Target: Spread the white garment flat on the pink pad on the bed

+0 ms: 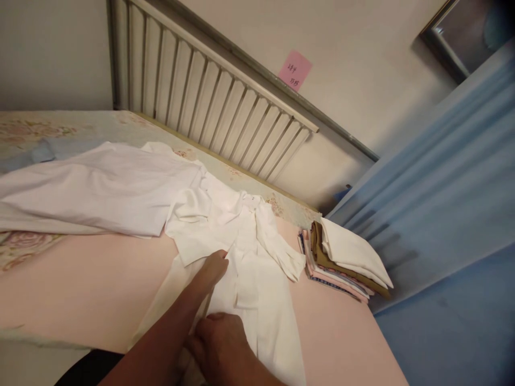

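A white long-sleeved shirt (273, 300) lies spread on a pink cover, its collar pointing away from me and its sleeves folded inward over the front. My left hand (217, 265) is closed on the shirt's cloth near the middle of the front. Closer to me, my right hand (223, 340) is closed on the cloth lower down, its fingers curled under and partly hidden. Between the two hands the fabric forms a straight fold line. My left forearm covers part of the shirt's lower left side.
Another white garment (92, 187) lies loosely to the left, touching the shirt. On the right stands a stack of folded clothes (350, 257) beside a blue curtain (434, 203). A slatted headboard (217, 96) and a wall with a pink note (295, 69) are behind the pink cover (100, 289).
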Available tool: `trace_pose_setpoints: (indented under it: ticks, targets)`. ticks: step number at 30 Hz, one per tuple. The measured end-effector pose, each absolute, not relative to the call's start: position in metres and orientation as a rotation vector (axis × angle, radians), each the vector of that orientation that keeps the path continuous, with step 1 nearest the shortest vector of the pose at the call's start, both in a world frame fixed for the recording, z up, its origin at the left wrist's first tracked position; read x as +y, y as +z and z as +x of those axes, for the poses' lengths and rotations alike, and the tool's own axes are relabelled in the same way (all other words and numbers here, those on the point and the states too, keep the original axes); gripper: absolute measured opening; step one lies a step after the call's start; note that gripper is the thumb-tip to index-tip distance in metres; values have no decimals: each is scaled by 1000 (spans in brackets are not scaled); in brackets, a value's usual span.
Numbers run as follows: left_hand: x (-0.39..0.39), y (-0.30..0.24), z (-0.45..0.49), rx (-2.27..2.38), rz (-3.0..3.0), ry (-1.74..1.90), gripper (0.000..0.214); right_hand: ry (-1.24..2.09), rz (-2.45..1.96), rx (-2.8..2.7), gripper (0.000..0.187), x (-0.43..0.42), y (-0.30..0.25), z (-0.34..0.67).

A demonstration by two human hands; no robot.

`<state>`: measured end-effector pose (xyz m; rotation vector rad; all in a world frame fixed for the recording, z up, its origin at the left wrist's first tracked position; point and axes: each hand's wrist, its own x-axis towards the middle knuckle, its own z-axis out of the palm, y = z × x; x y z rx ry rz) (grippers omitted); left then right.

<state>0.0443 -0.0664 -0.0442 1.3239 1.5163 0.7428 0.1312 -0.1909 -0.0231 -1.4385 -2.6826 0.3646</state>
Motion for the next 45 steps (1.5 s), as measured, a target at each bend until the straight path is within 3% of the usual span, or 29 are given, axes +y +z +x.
trace_pose_setpoints:
  ticks: [9, 12, 16, 19, 29, 34, 38, 45]
  targets:
    - [-64, -50, 46, 1495, 1314, 753, 26, 1102, -1551, -2256, 6, -224, -15, 161]
    - [-62, -52, 47, 1510, 1318, 761, 29, 1185, -1518, -2238, 3, -227, -6, 178]
    - [-59, -52, 47, 1546, 1321, 796, 42, 1009, -1458, -2310, 23, -227, 26, 204]
    - [-60, -50, 45, 1532, 1346, 818, 49, 821, -1478, -2265, 26, -219, 53, 218]
    - [-70, -32, 35, 1377, 1250, 631, 19, 522, -1555, -1861, 22, -144, 87, 237]
    - [-70, -28, 36, 1392, 1148, 566, 48, 403, -1591, -1835, 29, -92, 90, 252]
    - [-70, -30, 36, 1362, 1093, 553, 53, 280, -1564, -2022, 29, -51, 89, 264]
    - [-68, -39, 37, 1346, 1228, 589, 23, -126, -1516, -2323, 35, 28, 78, 259]
